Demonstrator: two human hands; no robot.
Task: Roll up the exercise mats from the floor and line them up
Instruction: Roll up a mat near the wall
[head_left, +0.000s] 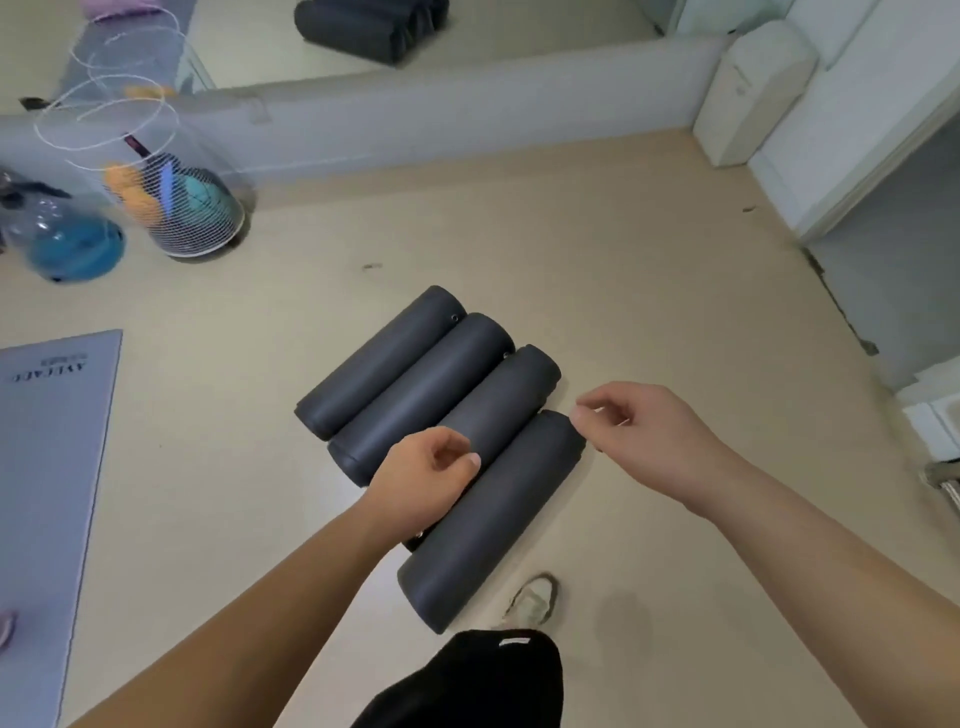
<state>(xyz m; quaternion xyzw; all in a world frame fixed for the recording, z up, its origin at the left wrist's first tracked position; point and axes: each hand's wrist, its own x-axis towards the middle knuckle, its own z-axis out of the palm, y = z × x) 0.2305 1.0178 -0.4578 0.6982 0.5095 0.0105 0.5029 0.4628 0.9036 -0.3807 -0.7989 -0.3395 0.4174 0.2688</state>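
Far left: a flat pale grey-lilac exercise mat with printed lettering (49, 441) lies unrolled on the beige floor (649, 291), well apart from the row. Behind it, a white wire-mesh basket holding orange and teal balls (171, 202) and a blue ball in clear wrap (75, 249), against the mirrored wall.

Centre: four dark grey rolled foam mats lie side by side, each touching its neighbour, all on the same diagonal. From the left: first roll (376, 361), second roll (421, 397), third roll (501, 400), fourth roll (493, 519), nearest the person. The fourth sits shifted toward the camera, so its ends do not match the others.

Left hand (423, 480) hovers above the third and fourth rolls, fingers loosely curled, gripping nothing. Right hand (641, 428) is at the far end of the fourth roll, fingers curled together, empty; contact cannot be told.

Judgement: step in hand is lining up. Next: nudge the fourth roll endwise until flush, then go roll the flat mat.
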